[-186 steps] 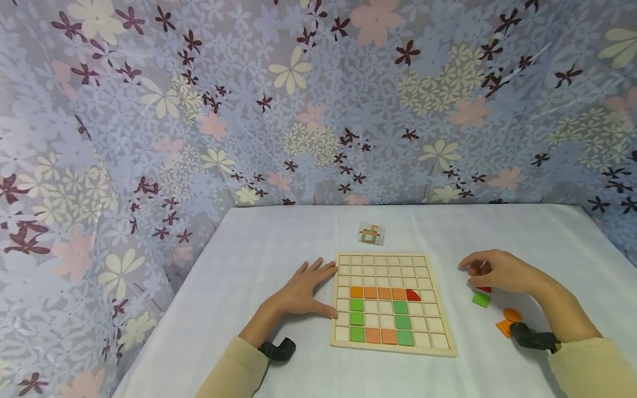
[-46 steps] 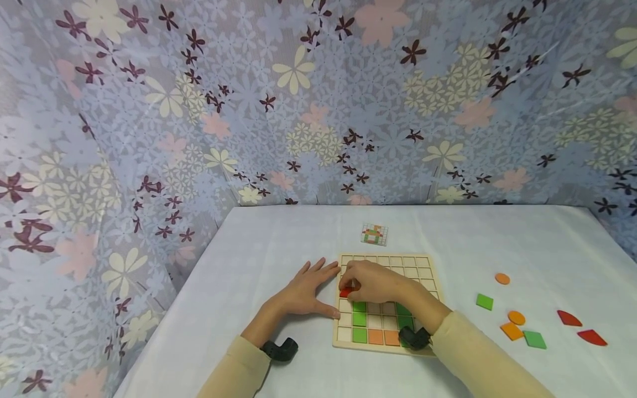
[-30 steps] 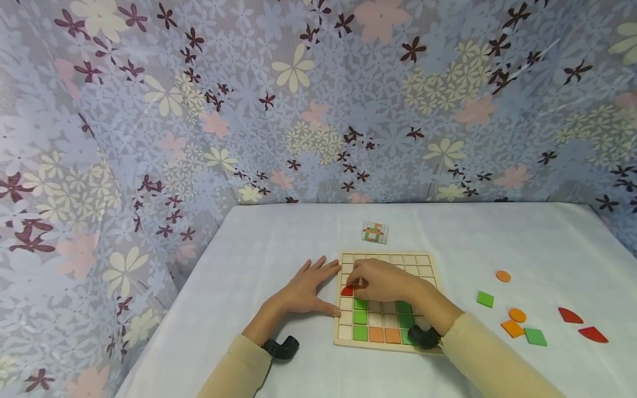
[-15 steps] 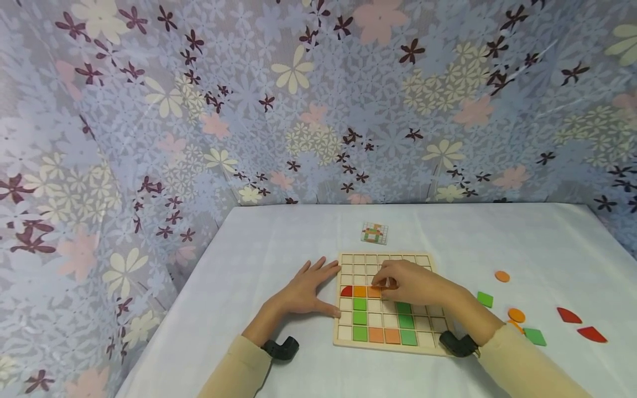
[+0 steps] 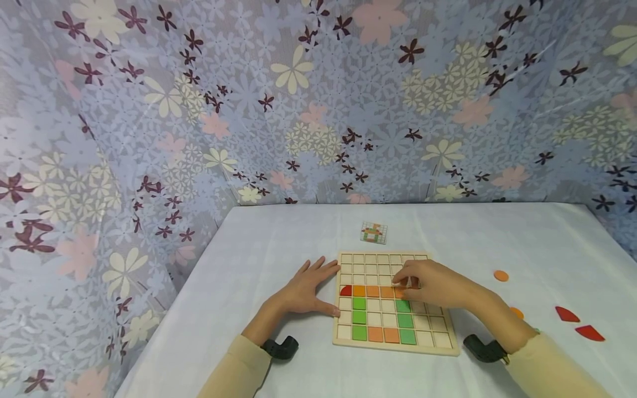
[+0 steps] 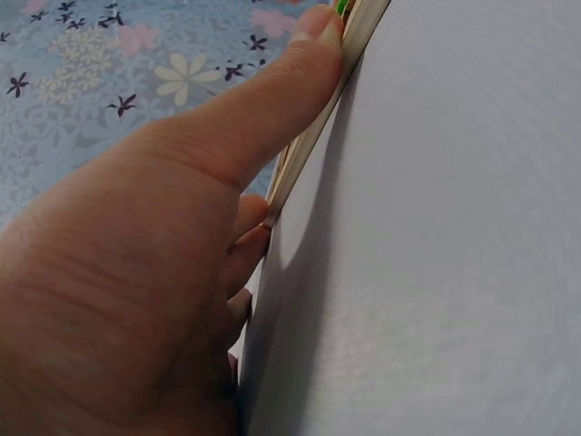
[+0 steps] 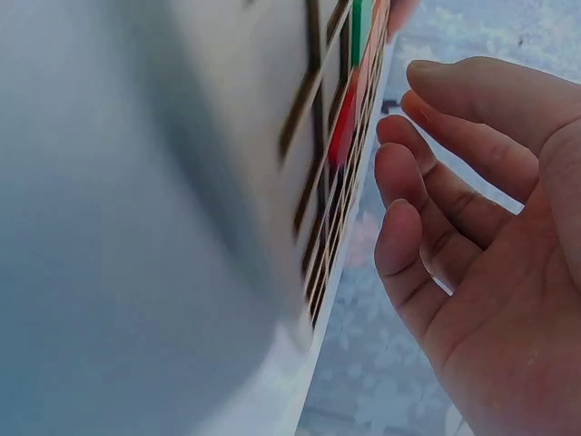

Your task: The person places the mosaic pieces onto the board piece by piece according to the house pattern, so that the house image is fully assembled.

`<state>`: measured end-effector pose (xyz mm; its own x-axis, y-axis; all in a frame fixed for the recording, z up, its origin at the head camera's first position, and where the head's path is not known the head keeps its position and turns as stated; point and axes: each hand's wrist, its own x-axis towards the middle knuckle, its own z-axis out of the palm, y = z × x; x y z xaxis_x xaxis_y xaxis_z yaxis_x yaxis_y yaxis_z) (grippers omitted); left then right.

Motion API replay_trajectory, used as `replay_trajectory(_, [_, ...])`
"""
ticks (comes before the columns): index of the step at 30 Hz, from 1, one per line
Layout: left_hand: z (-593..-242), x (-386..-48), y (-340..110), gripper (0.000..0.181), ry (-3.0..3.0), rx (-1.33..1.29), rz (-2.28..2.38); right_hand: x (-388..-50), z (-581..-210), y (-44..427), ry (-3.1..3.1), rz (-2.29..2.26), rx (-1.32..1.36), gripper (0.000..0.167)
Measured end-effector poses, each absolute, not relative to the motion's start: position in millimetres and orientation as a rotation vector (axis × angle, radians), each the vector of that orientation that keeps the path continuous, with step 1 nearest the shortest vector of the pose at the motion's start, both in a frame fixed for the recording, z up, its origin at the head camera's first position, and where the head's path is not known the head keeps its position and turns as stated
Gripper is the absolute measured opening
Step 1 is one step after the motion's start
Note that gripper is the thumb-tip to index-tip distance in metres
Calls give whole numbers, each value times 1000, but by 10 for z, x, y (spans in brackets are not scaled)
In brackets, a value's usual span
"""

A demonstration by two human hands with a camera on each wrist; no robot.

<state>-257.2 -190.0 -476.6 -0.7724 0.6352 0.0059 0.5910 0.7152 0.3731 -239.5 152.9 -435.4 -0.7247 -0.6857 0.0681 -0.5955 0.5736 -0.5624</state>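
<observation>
My left hand (image 5: 306, 290) lies with fingers spread. Its thumb and fingertips touch the left edge of the wooden grid board (image 5: 393, 348). Over the board's right half is my right hand (image 5: 435, 284), fingers loosely curled near the orange tiles (image 5: 386, 292); the right wrist view shows nothing between them. A red quarter-circle tile (image 5: 345, 290) sits at the row's left end, beside an orange square tile (image 5: 359, 291). Another red tile (image 7: 341, 136) shows on the board in the right wrist view; my right hand hides it in the head view. Green tiles (image 5: 359, 317) form two columns below.
A small pattern card (image 5: 374, 232) lies behind the board. On the white table at right are an orange round tile (image 5: 501, 275) and two red quarter-circle tiles (image 5: 589, 333). My right forearm partly covers other tiles there. A floral curtain (image 5: 308, 110) stands behind.
My right hand set a red quarter-circle tile in the row's left-end cell, let go, then moved right along the orange row. My left hand stays at the board's edge.
</observation>
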Motion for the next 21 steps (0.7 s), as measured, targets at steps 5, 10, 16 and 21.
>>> replay_trajectory(5, [-4750,-2567,-1901,108,2787,1006,562,-2390,-4343,1709,2697,-836,-1015,23])
replay_trajectory(10, [-4755,-2577,-1914,108,2790,1000,543,-2400,-4371,1865,2720,-842,-956,23])
replay_trajectory(16, [-4758,-2573,-1933,107,2791,977,536,-2379,-4433,2036,2768,-819,-890,24])
replay_trajectory(21, [-4756,-2564,-1930,107,2786,993,543,-2309,-4443,2216,2813,-781,-827,25])
